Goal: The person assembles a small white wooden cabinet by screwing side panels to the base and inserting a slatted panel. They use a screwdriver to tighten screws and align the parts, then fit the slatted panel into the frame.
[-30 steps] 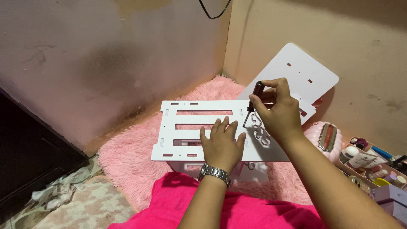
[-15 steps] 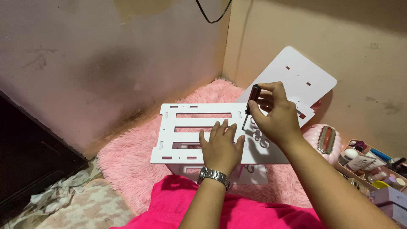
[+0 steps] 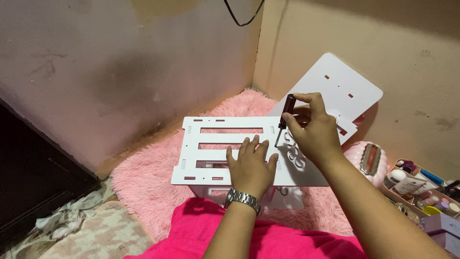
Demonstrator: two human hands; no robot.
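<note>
A white slotted panel [image 3: 215, 144] lies flat on top of a white frame, over a pink fluffy rug [image 3: 143, 177]. My left hand [image 3: 251, 165], with a metal watch on the wrist, presses palm-down on the panel's near edge. My right hand [image 3: 311, 132] grips a small dark-handled screwdriver [image 3: 284, 120], held nearly upright with its tip on the panel near an ornate cut-out. A second white panel [image 3: 338, 86] leans against the wall behind my right hand.
A beige wall corner stands close behind. A pink rounded object [image 3: 369, 160] and a tray of cosmetics [image 3: 421, 187] sit at the right. Bright pink fabric [image 3: 268, 242] covers my lap. A dark cabinet [image 3: 33, 172] and crumpled cloth [image 3: 67, 218] are at the left.
My right hand has shifted slightly on the screwdriver handle, turning it, while the tip stays at the same spot. My left hand stays flat on the panel.
</note>
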